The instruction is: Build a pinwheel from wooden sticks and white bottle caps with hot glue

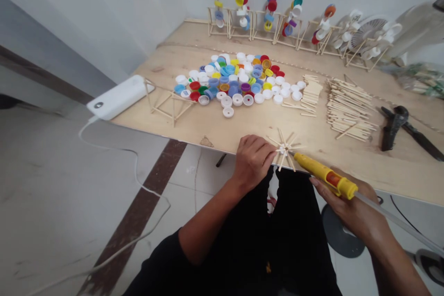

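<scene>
My right hand [354, 208] is wrapped round a yellow hot glue gun [322, 172], with a long clear glue stick [388, 210] running out of its back. The gun's nozzle meets the white centre of a star of thin wooden sticks [285, 149] at the table's front edge. Left of the star, my left hand [255, 159] is closed, its fingertips pinching one of the sticks. Several sticks radiate from the glued hub. Most of the gun's handle is hidden by my right hand.
Plastic bottle caps [236, 78] lie heaped mid-table. Right of them are stick piles [348, 108] and a black-handled tool [393, 127]. A stick frame [173, 106] and white power bank [121, 97] sit left. Small cap wheels on stands [268, 23] line the back. A cable [135, 166] hangs left.
</scene>
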Action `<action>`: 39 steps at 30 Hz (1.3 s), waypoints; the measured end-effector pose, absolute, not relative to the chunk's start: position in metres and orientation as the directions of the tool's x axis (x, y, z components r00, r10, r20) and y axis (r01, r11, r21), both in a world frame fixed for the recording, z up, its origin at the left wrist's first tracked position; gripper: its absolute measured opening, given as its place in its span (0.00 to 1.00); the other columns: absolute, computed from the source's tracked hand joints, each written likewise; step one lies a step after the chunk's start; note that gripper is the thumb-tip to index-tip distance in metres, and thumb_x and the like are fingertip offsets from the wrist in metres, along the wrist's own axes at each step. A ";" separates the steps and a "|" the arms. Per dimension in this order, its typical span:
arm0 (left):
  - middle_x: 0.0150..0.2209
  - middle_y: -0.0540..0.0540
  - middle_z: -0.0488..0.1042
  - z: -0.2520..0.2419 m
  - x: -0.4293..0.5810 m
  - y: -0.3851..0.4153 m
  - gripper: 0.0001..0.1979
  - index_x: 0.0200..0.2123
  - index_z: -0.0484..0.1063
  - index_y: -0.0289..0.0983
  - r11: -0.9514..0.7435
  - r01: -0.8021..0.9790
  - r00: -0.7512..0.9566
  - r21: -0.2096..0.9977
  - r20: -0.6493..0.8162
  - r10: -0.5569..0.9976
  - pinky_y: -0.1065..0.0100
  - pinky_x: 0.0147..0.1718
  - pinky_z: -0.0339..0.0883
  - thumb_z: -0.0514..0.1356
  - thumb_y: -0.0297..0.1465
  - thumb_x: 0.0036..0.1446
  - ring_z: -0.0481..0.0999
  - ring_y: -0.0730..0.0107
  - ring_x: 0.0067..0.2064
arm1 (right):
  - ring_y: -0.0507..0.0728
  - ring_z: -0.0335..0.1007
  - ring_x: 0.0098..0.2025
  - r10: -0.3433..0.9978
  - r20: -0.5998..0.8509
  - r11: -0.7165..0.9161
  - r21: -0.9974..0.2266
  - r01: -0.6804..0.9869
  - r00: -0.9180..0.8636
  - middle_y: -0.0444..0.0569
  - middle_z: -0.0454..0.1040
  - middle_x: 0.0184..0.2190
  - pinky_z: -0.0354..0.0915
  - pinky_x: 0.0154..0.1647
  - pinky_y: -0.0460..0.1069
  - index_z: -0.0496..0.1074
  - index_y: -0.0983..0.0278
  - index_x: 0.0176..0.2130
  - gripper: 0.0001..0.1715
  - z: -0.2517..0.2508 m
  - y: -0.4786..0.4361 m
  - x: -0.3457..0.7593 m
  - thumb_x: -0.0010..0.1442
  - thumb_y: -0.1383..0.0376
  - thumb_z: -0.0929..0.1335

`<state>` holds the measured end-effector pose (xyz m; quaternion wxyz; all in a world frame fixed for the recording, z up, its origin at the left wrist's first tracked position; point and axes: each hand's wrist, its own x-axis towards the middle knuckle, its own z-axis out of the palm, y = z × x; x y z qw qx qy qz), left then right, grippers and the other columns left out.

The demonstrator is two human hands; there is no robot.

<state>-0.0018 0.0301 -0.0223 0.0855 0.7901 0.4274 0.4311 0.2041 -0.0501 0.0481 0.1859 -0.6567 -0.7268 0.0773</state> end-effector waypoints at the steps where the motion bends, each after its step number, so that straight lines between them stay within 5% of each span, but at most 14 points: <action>1: 0.29 0.48 0.74 -0.022 -0.002 0.030 0.06 0.30 0.73 0.37 -0.619 0.603 0.262 0.503 0.608 0.749 0.62 0.41 0.61 0.58 0.29 0.58 0.70 0.67 0.35 | 0.54 0.63 0.20 0.984 0.167 0.122 -0.355 0.927 -0.066 0.46 0.68 0.19 0.57 0.22 0.48 0.67 0.59 0.25 0.21 0.048 -0.050 0.204 0.60 0.49 0.61; 39: 0.29 0.48 0.74 -0.023 -0.002 0.030 0.06 0.31 0.73 0.37 -0.615 0.605 0.271 0.505 0.596 0.756 0.61 0.42 0.60 0.57 0.29 0.59 0.70 0.67 0.36 | 0.55 0.67 0.22 0.980 0.170 0.131 -0.190 0.973 -0.099 0.47 0.71 0.21 0.56 0.23 0.49 0.71 0.61 0.27 0.22 0.038 -0.038 0.200 0.61 0.50 0.59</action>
